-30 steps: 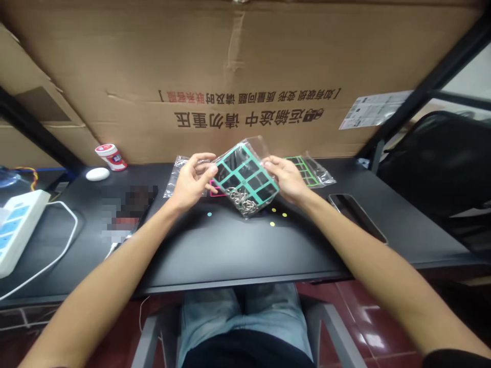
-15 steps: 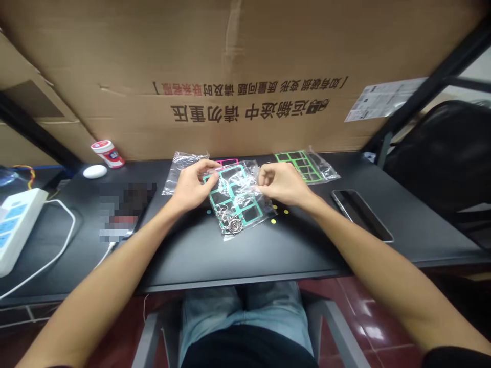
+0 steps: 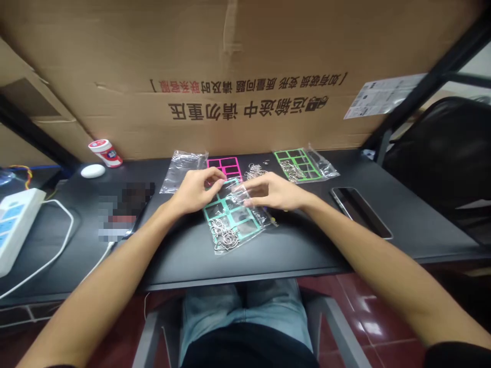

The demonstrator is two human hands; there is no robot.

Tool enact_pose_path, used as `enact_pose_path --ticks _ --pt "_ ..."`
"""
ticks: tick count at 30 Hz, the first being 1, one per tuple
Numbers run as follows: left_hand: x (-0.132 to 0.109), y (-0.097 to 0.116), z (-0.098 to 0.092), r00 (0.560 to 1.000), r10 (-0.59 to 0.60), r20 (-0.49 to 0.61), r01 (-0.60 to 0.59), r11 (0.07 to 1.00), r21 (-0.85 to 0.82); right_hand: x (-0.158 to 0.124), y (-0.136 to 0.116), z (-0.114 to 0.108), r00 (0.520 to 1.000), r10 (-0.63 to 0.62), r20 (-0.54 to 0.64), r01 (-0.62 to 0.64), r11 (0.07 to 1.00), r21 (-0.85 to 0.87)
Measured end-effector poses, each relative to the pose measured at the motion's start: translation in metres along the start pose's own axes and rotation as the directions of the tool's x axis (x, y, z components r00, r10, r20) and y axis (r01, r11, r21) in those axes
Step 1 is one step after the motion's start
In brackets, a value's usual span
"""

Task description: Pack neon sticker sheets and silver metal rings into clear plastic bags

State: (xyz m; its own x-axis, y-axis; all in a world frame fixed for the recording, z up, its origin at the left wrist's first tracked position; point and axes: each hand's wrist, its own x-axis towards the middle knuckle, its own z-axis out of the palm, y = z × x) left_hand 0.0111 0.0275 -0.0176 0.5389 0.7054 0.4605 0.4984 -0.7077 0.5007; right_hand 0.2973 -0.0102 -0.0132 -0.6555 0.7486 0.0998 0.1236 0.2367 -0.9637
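Observation:
A clear plastic bag (image 3: 233, 221) lies flat on the black desk (image 3: 291, 245), holding a teal grid frame and a bunch of metal key rings at its near end. My left hand (image 3: 197, 190) pinches the bag's far left corner. My right hand (image 3: 270, 192) rests on the bag's far right part, fingers pressed together on the plastic. Just behind the hands lie a pink grid frame (image 3: 223, 165) and a loose pile of key rings (image 3: 256, 170).
An empty clear bag (image 3: 180, 168) lies at the left, a bagged green frame (image 3: 303, 164) at the right. A phone (image 3: 360, 210) lies to the right; a power strip (image 3: 15, 225), a white mouse (image 3: 92, 170) and a small tub (image 3: 105, 152) to the left. A big cardboard box (image 3: 245, 76) stands behind.
The bag with the teal frame came down from mid-air and now lies flat on the desk. Both hands lowered with it, uncovering the pink frame and loose rings behind.

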Motion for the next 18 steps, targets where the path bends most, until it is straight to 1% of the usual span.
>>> enact_pose_path --ticks 2,4,6,8,11,13,16,18 --pt "-0.0009 0.0015 -0.0003 0.998 0.040 0.042 -0.039 0.999 -0.028 0.0001 0.0031 0.0040 0.999 0.013 0.036 -0.014 1.000 0.014" --pt "-0.0018 0.0034 -0.0012 0.990 0.110 0.083 -0.107 0.993 -0.046 0.0005 0.0047 0.0071 0.997 0.019 0.070 -0.023 0.999 0.049" --pt "-0.0022 0.0046 -0.0021 0.970 0.202 0.139 -0.195 0.979 -0.060 0.0013 0.0049 0.0092 0.995 0.005 0.096 -0.011 0.998 0.067" --pt "-0.0022 0.0045 -0.0025 0.944 0.266 0.197 -0.256 0.964 -0.079 0.0020 0.0047 0.0101 0.994 -0.022 0.109 0.019 0.999 0.034" --pt "-0.0014 0.0034 -0.0020 0.918 0.291 0.271 -0.274 0.956 -0.100 0.0020 0.0052 0.0094 0.993 -0.041 0.113 0.048 0.997 -0.060" --pt "-0.0007 0.0032 -0.0011 0.907 0.295 0.300 -0.275 0.955 -0.108 0.0014 0.0062 0.0083 0.993 -0.037 0.112 0.051 0.991 -0.125" --pt "-0.0003 0.0038 0.0006 0.898 0.319 0.303 -0.297 0.948 -0.118 0.0007 0.0077 0.0074 0.991 -0.043 0.125 0.069 0.975 -0.209" --pt "-0.0009 0.0048 0.0018 0.903 0.318 0.289 -0.303 0.948 -0.098 0.0006 0.0082 0.0074 0.988 -0.061 0.139 0.095 0.964 -0.249"
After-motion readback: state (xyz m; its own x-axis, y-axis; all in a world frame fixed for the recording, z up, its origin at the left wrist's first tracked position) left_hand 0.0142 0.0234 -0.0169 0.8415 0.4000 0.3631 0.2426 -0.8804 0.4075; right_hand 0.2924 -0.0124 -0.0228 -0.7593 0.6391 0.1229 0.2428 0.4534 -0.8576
